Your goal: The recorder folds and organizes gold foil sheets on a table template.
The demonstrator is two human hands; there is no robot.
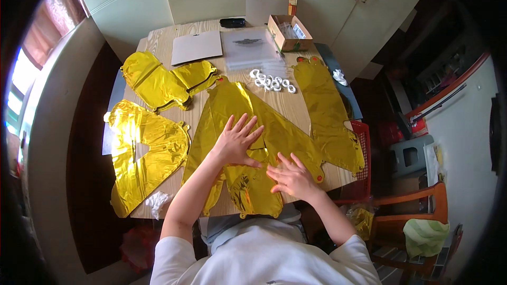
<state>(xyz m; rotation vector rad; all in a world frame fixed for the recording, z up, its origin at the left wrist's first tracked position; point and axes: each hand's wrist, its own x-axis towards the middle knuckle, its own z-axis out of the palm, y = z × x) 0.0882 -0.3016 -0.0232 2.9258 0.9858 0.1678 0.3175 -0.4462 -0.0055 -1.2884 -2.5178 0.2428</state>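
Note:
A large flat gold foil balloon [274, 121] lies across the middle of the table, its lower part reaching the near edge. My left hand [235, 142] rests over its centre with fingers spread. Lower and to the right, my right hand [293, 178] is over the same balloon, fingers stretched and apart, holding nothing. Around it lie more flat gold foil balloons: a curved one [124, 132] at the left, a folded-looking one [150, 76] at the far left and a long one [325, 105] at the right. Small red dots mark some corners of the foil.
Beyond the balloons lie white ribbon rolls [272, 82], clear plastic sleeves [248, 47] and a grey-white board [197, 48]. An open cardboard box [296, 44] stands at the back right. Crumpled white tissue [157, 202] sits near left; a red basket [360, 153] and wooden chair [412, 200] are at right.

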